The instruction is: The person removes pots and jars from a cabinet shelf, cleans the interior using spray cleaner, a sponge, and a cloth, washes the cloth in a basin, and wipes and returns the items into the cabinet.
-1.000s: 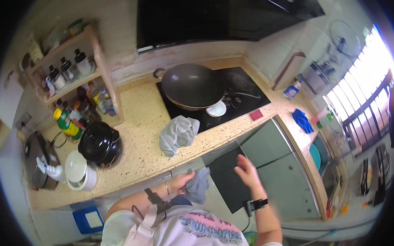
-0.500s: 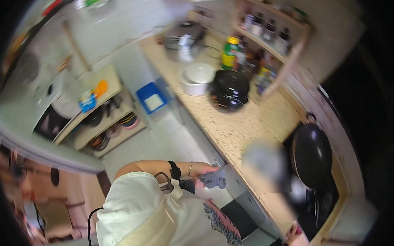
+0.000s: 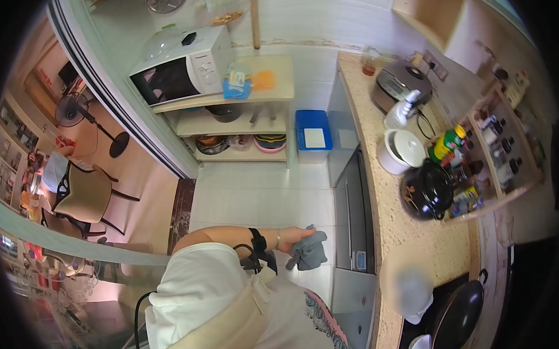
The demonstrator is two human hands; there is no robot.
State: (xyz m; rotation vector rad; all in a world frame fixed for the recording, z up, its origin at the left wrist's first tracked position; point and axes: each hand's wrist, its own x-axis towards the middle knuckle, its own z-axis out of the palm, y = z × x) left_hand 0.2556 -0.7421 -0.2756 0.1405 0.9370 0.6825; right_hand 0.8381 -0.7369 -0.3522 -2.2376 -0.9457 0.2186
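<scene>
My left hand (image 3: 294,237), reaching out from a white sleeve, is closed around a crumpled grey cloth (image 3: 310,250). The cloth hangs over the floor tiles, to the left of the counter's cabinet front. A black band (image 3: 257,239) and a thin bracelet are on that wrist. My right hand is out of view. At the lower right, a black wok (image 3: 458,316) rests on the dark stove, beside a blurred patch that hides part of the counter.
Along the speckled counter (image 3: 395,238) stand a black pot (image 3: 426,191), a white lidded pot (image 3: 402,152), a spray bottle (image 3: 401,110) and a rice cooker (image 3: 401,84). A microwave (image 3: 183,67) tops the shelf unit; a blue-lidded bin (image 3: 313,125) is beside it.
My view has swung to the right, bringing the shelves, bin and dining room more fully in. The grey cloth is still in my left hand. My right hand has left the lower edge.
</scene>
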